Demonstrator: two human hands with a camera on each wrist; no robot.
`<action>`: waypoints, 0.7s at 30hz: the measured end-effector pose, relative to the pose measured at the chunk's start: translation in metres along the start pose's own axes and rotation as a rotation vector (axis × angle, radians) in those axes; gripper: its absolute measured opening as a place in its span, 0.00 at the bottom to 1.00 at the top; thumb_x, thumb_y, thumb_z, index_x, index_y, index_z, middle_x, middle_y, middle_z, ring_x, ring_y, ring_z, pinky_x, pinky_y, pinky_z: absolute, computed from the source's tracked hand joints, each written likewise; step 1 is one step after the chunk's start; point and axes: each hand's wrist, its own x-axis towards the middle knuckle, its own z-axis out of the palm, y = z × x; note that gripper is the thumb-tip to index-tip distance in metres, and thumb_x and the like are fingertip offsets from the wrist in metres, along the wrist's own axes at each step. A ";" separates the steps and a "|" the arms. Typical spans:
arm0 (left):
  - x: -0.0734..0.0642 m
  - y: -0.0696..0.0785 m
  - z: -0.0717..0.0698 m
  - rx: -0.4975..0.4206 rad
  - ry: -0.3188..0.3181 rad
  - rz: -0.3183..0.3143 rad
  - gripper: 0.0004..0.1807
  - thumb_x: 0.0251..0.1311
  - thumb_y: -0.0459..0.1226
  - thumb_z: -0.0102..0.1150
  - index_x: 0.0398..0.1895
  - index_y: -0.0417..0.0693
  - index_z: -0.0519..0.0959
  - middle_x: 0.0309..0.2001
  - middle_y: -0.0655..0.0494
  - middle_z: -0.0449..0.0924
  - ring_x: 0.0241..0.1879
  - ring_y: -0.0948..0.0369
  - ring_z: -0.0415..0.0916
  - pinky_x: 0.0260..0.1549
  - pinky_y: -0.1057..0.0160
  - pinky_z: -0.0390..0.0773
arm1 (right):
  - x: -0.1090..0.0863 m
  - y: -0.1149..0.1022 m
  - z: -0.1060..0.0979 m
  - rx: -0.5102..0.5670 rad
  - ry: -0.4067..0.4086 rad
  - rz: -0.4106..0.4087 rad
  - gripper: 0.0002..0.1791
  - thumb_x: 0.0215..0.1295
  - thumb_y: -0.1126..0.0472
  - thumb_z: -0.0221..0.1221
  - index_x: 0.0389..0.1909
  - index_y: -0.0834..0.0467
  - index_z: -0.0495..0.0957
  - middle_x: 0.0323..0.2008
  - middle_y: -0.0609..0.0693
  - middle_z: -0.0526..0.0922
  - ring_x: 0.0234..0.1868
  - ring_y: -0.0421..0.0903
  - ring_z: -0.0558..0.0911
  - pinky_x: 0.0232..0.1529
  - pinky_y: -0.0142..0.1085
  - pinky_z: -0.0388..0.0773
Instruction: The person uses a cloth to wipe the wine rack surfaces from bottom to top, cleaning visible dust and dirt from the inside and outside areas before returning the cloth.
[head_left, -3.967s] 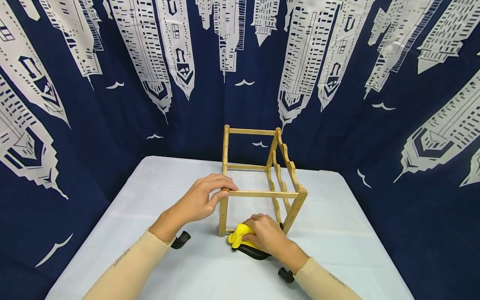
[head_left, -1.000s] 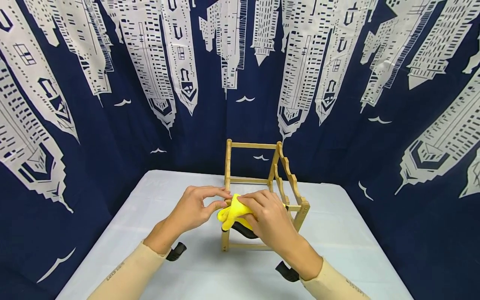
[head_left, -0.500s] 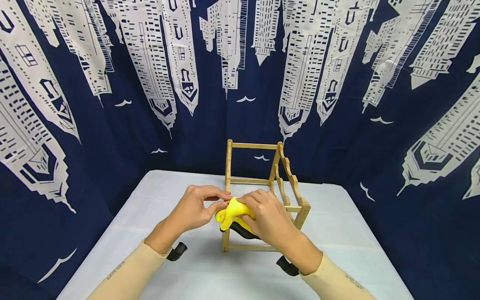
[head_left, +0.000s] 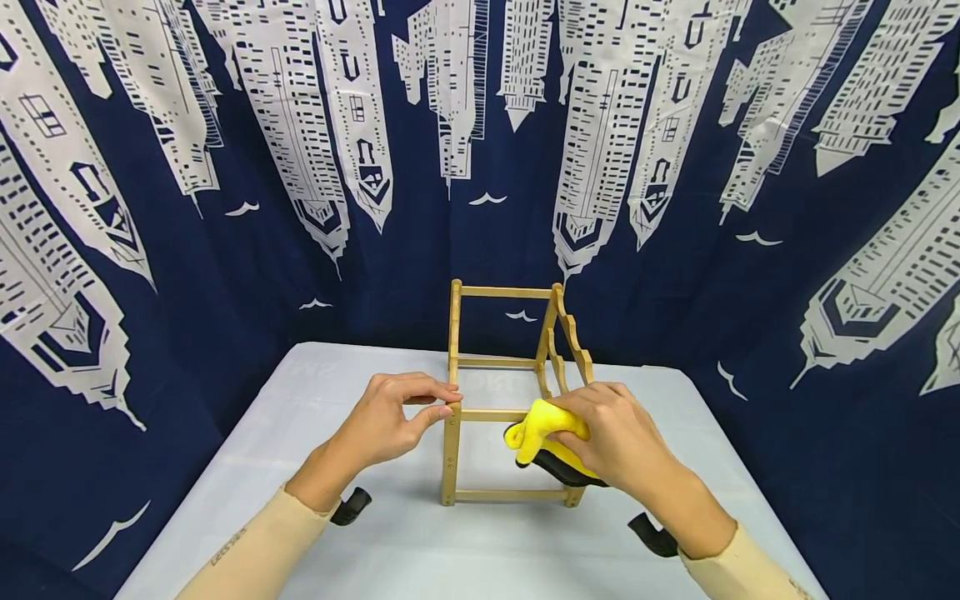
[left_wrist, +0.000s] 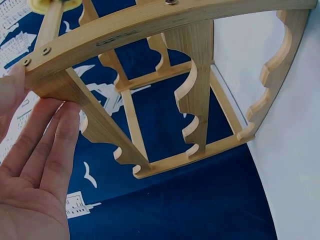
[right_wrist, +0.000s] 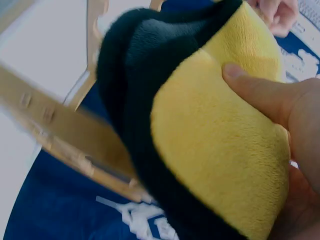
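A light wooden rack (head_left: 450, 467) with scalloped slats stands upright on the white-covered table. At its near top left corner is my left hand (head_left: 393, 421), thumb and fingertips pinching the wood. The left wrist view shows the fingers (left_wrist: 60, 130) straight at that corner, below the screwed rail (left_wrist: 140, 30). My right hand (head_left: 611, 429) grips a folded yellow cloth (head_left: 551, 425) with a dark edge at the right part of the front top rail (head_left: 491, 414). In the right wrist view, the thumb presses on the cloth (right_wrist: 215, 135), which hides part of the rack.
The white tablecloth (head_left: 360, 558) spreads around the rack on all sides. Behind the table hangs a dark blue curtain (head_left: 420, 275) printed with white buildings. A black wrist mount shows beneath each forearm.
Since four seconds ago the right hand has lifted the cloth from the rack's lower front to its top rail. In the last half second it slid right. The left hand stays at the corner.
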 end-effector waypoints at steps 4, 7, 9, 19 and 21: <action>0.000 -0.001 0.001 -0.004 0.006 0.004 0.11 0.71 0.31 0.82 0.53 0.50 0.97 0.54 0.55 0.99 0.55 0.55 0.98 0.56 0.56 0.98 | -0.007 0.012 -0.010 -0.030 -0.013 0.011 0.30 0.53 0.58 0.92 0.58 0.53 0.96 0.52 0.49 0.99 0.54 0.55 0.94 0.66 0.58 0.86; 0.000 -0.002 0.002 -0.005 0.016 0.010 0.12 0.70 0.30 0.82 0.53 0.50 0.97 0.54 0.55 0.99 0.55 0.55 0.98 0.56 0.58 0.97 | -0.007 0.014 -0.012 -0.011 -0.016 0.014 0.30 0.53 0.58 0.92 0.59 0.52 0.96 0.53 0.49 0.99 0.53 0.54 0.94 0.66 0.58 0.87; -0.001 -0.002 0.002 -0.008 0.025 0.009 0.12 0.70 0.30 0.82 0.53 0.50 0.97 0.54 0.56 0.99 0.55 0.55 0.98 0.56 0.61 0.97 | -0.006 0.014 -0.010 0.024 -0.014 0.026 0.29 0.53 0.58 0.92 0.58 0.52 0.96 0.52 0.49 0.99 0.52 0.53 0.94 0.61 0.56 0.89; 0.000 0.000 0.002 -0.017 0.032 -0.010 0.13 0.68 0.30 0.83 0.53 0.50 0.98 0.54 0.56 0.99 0.54 0.55 0.98 0.55 0.63 0.96 | 0.004 0.000 0.007 0.142 0.009 0.070 0.25 0.53 0.59 0.92 0.53 0.52 0.97 0.48 0.47 1.00 0.47 0.48 0.95 0.54 0.53 0.93; 0.000 0.000 0.003 -0.019 0.026 -0.020 0.13 0.68 0.30 0.83 0.53 0.50 0.98 0.54 0.56 0.99 0.55 0.55 0.98 0.55 0.63 0.96 | 0.008 -0.006 0.012 0.150 0.007 0.064 0.25 0.54 0.59 0.92 0.53 0.51 0.97 0.49 0.46 0.99 0.48 0.48 0.95 0.54 0.52 0.94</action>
